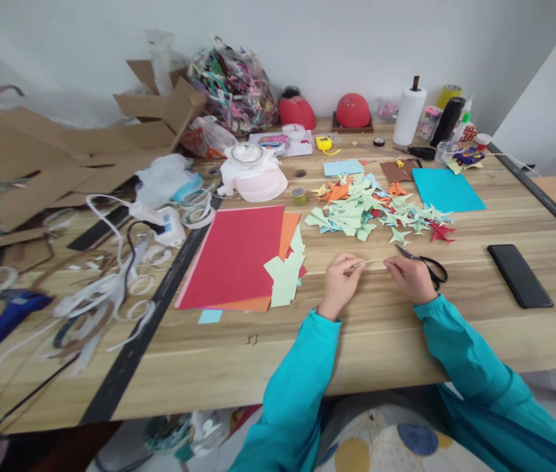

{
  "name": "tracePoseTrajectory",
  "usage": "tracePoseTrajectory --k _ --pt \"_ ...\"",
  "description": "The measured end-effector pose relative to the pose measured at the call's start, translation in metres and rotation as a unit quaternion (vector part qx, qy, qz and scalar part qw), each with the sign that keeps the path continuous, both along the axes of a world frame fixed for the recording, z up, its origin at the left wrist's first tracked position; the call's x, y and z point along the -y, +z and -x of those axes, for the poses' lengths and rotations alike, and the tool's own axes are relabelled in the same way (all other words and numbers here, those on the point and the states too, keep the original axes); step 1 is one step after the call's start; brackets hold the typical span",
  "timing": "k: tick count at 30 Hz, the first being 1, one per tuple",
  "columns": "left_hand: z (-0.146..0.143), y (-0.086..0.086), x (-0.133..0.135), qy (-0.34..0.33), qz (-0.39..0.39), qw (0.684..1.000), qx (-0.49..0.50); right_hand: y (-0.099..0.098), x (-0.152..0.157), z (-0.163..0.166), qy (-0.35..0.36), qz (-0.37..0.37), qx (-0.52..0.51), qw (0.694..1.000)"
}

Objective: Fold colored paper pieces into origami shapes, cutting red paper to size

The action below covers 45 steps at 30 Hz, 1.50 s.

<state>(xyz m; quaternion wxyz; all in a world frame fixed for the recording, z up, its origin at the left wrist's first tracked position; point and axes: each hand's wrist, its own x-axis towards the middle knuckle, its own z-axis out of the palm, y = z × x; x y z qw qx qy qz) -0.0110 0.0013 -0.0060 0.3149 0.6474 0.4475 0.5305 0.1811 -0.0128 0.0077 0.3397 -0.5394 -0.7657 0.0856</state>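
My left hand point(341, 283) is closed in a pinch on a thin pale strand point(369, 262), which looks like thread or a thin stick. My right hand point(412, 278) pinches too, at the strand's other end, just across a small gap. Scissors point(434, 267) with black handles lie partly behind my right hand. Beyond both hands is a heap of folded paper cranes point(357, 210), mostly pale green with some orange, blue and red. A dark red paper crane point(441, 232) sits at the heap's right edge.
Red paper sheets point(243, 255) and green offcuts point(285, 278) lie left of my hands. A black phone point(520, 275) is on the right, turquoise paper point(448, 189) behind it. Cables point(105, 288), a blue glue gun point(10, 318) and cardboard point(86, 141) clutter the left side.
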Motion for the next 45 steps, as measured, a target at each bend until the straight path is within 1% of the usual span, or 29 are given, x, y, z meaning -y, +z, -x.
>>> tracePoseTrajectory --k 2,4,7,9,14,17,21,28,31,33,37,40,45 --pt "0.001 0.001 0.000 0.014 0.035 0.999 0.027 0.002 0.000 0.001 -0.002 0.017 -0.033 0.999" --pt "0.001 0.002 0.000 0.019 0.090 0.994 0.064 0.002 0.000 0.003 0.014 0.033 -0.056 0.998" --pt "-0.003 0.000 0.001 0.003 0.172 0.977 0.127 0.001 0.002 0.008 0.061 0.048 -0.059 0.995" --pt "-0.007 -0.002 0.002 -0.014 0.198 0.968 0.155 0.000 0.004 0.012 0.087 0.054 -0.052 0.993" --pt "-0.011 -0.004 0.003 -0.053 0.218 0.956 0.188 0.001 0.007 0.017 0.121 0.065 -0.064 0.988" --pt "-0.011 -0.004 0.002 -0.072 0.229 0.948 0.208 0.001 0.009 0.018 0.117 0.060 -0.078 0.988" --pt "-0.013 -0.004 0.002 -0.076 0.226 0.944 0.229 0.000 0.009 0.018 0.104 0.056 -0.098 0.988" --pt "-0.016 0.000 0.005 -0.104 0.235 0.935 0.245 0.002 0.010 0.018 0.118 0.060 -0.101 0.986" --pt "-0.016 0.002 0.005 -0.106 0.234 0.931 0.259 0.005 0.011 0.017 0.125 0.070 -0.113 0.983" --pt "-0.017 0.002 0.005 -0.099 0.230 0.933 0.260 0.005 0.010 0.016 0.115 0.072 -0.114 0.984" --pt "-0.020 0.001 0.007 -0.082 0.229 0.938 0.246 -0.001 0.007 0.016 0.077 0.057 -0.112 0.989" --pt "-0.022 -0.001 0.009 -0.089 0.230 0.939 0.240 -0.008 0.005 0.016 0.069 0.059 -0.121 0.988" --pt "-0.023 -0.003 0.009 -0.095 0.216 0.943 0.233 -0.009 0.003 0.015 0.069 0.088 -0.182 0.977"
